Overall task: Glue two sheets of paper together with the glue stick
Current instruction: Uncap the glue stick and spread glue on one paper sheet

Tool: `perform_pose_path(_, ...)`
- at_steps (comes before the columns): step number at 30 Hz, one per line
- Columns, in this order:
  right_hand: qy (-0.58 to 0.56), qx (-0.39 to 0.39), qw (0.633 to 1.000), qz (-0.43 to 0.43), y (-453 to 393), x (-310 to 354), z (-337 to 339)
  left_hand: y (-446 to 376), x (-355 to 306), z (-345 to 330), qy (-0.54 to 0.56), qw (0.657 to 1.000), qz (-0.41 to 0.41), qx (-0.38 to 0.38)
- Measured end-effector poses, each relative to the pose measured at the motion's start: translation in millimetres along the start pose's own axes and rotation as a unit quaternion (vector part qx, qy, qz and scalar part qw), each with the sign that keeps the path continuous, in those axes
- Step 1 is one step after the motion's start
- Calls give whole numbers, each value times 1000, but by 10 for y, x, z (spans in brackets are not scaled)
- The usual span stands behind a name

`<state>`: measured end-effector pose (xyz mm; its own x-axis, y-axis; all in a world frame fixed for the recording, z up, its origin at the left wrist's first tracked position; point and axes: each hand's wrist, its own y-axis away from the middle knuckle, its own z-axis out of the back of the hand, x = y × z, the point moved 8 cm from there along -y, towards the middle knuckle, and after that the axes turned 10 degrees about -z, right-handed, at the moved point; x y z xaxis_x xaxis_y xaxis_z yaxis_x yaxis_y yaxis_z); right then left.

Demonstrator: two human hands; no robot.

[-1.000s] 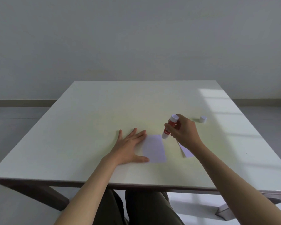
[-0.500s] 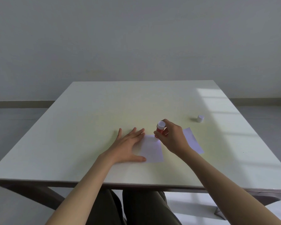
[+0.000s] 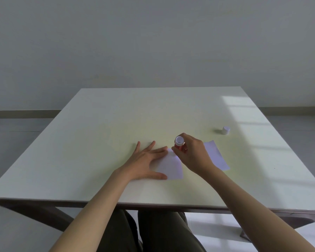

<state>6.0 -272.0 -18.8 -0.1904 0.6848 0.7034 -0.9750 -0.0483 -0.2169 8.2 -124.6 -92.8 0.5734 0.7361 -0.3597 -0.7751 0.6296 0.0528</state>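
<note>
A small white sheet of paper (image 3: 171,166) lies near the table's front middle. My left hand (image 3: 145,160) rests flat on its left edge, fingers spread. My right hand (image 3: 193,153) grips a red glue stick (image 3: 179,143) with a white end, held upright with its lower end at the sheet's far right corner. A second white sheet (image 3: 216,155) lies just to the right, partly hidden by my right wrist. The glue stick's white cap (image 3: 226,130) stands alone farther back on the right.
The white table (image 3: 98,142) reaches to a plain grey wall. A patch of sunlight falls on its right side. My legs show under the front edge.
My right hand has swung the glue stick left and turned it upright onto the near sheet's far corner, uncovering the second sheet. My left hand stays flat.
</note>
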Motion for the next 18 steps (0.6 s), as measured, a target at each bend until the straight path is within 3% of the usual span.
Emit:
perform_pose_path(6,28,29,998,47,149,138,-9,13,-5,-4,-3,1000,8,10)
perform_pose_path(18,33,49,998,25,477,102,66,26,-45,9,1,1000,5,1)
